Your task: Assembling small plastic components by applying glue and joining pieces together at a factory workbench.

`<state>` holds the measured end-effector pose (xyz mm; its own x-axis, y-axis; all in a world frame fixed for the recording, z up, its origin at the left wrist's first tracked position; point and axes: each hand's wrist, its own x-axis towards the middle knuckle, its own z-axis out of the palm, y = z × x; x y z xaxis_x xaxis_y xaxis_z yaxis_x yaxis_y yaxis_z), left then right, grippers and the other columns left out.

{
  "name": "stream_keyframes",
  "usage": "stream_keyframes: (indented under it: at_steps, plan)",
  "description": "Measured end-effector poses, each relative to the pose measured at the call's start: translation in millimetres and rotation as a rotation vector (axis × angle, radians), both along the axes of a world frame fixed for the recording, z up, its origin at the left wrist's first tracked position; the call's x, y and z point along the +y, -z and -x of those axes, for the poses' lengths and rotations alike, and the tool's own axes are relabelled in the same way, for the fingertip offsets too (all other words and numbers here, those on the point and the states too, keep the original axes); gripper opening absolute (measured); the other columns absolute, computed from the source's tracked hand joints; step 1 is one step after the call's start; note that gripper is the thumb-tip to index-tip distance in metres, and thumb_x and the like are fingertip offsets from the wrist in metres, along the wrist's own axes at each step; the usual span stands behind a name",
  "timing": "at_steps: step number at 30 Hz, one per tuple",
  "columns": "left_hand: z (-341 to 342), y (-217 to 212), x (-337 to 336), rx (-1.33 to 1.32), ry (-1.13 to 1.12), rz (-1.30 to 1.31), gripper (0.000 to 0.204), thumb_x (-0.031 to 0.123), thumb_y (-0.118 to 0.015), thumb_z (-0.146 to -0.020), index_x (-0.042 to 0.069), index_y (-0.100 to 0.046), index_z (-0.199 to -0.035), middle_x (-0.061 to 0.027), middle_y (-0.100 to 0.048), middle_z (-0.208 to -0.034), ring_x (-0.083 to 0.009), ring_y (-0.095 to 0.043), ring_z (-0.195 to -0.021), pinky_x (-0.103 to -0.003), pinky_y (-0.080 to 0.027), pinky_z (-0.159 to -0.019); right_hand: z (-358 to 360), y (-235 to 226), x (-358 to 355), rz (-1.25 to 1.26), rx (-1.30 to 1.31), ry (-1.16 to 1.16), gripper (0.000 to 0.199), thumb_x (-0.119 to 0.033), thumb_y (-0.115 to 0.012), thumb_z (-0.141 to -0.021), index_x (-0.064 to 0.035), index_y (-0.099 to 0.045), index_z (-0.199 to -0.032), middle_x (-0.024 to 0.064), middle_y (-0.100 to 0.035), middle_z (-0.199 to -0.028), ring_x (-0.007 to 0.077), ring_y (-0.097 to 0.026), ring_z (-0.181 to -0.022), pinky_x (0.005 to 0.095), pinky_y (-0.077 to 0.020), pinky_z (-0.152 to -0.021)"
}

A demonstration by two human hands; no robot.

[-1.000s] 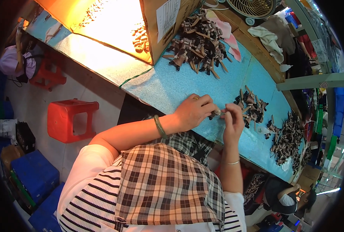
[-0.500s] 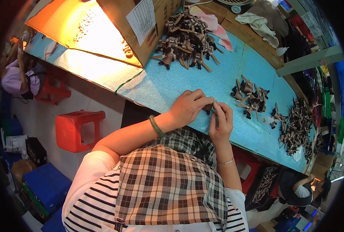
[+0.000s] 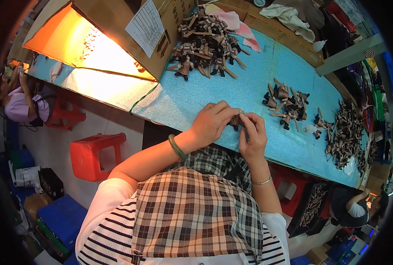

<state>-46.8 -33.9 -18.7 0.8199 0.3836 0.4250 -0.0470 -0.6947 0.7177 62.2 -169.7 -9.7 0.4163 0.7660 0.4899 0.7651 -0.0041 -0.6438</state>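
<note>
Over the near edge of the blue tabletop [image 3: 192, 92], my two hands meet at the fingertips around a small dark-brown figurine [image 3: 235, 120]. My left hand [image 3: 212, 121], with a green bangle on its wrist, pinches it from the left. From the right, the thumb and forefinger of my right hand [image 3: 253, 134] close on its upper end. Most of the figurine is hidden by my fingers. A small group of similar figurines [image 3: 289, 104] with tan sticks lies right of my hands. Farther back is a large heap of figurines [image 3: 207, 42].
A cardboard box [image 3: 148, 33], brightly lit inside, stands at the back left with a green cord beside it. Another heap of dark pieces [image 3: 344, 134] covers the right end. A pink cloth [image 3: 236, 24] lies behind. Red stools [image 3: 97, 154] stand on the floor; other people sit at both sides.
The view has turned slightly, shifting the table and box in the picture. My hands stay together on the figurine, with only small finger movements.
</note>
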Motion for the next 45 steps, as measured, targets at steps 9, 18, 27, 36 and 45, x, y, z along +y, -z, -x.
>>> stream_keyframes:
  at_steps: [9,18,27,36,45]
  plan:
    - [-0.9,1.7,1.5,0.012,0.047,-0.050,0.025,0.002,-0.056,-0.082,0.007,-0.058,-0.106,-0.0068,-0.053,-0.091,-0.0254,-0.056,-0.081,-0.036,-0.042,-0.075,-1.4,2.8,0.4,0.009,0.006,-0.010,0.039,0.016,-0.054,-0.074,0.0003,-0.061,-0.110,0.0163,-0.056,-0.104,0.0280,-0.062,-0.088,0.0320,-0.0519,-0.069]
    - [0.0,-1.4,1.2,0.050,0.071,-0.038,0.029,-0.001,-0.056,-0.079,0.004,-0.056,-0.107,-0.0092,-0.052,-0.096,-0.0270,-0.054,-0.086,-0.036,-0.041,-0.078,-5.3,1.1,-5.0,0.052,0.073,0.173,0.031,0.000,-0.069,-0.072,-0.0008,-0.060,-0.102,0.0149,-0.059,-0.102,0.0301,-0.059,-0.091,0.0372,-0.0479,-0.079]
    - [4.6,2.1,-4.9,-0.086,0.042,0.073,0.034,-0.007,-0.061,-0.077,0.002,-0.057,-0.109,-0.0125,-0.054,-0.097,-0.0273,-0.057,-0.083,-0.033,-0.048,-0.069,-1.7,-1.5,-5.4,-0.032,0.105,0.034,0.036,0.006,-0.072,-0.068,-0.0022,-0.062,-0.101,0.0127,-0.061,-0.099,0.0268,-0.062,-0.086,0.0323,-0.0521,-0.072]
    - [13.4,4.2,-5.3,-0.059,0.074,-0.086,0.035,-0.001,-0.060,-0.077,0.005,-0.059,-0.112,-0.0093,-0.054,-0.095,-0.0255,-0.057,-0.082,-0.035,-0.046,-0.075,2.2,1.9,-7.9,-0.088,0.023,0.024,0.031,0.009,-0.072,-0.068,-0.0015,-0.065,-0.097,0.0113,-0.061,-0.094,0.0217,-0.063,-0.081,0.0285,-0.0521,-0.066]
    - [19.0,3.0,-7.8,-0.117,0.064,-0.327,0.034,0.003,-0.059,-0.074,0.007,-0.060,-0.108,-0.0086,-0.056,-0.090,-0.0242,-0.058,-0.075,-0.034,-0.046,-0.074,5.0,6.0,-7.3,-0.148,-0.073,-0.019,0.029,0.011,-0.069,-0.070,-0.0007,-0.065,-0.096,0.0119,-0.061,-0.094,0.0231,-0.063,-0.078,0.0286,-0.0524,-0.063]
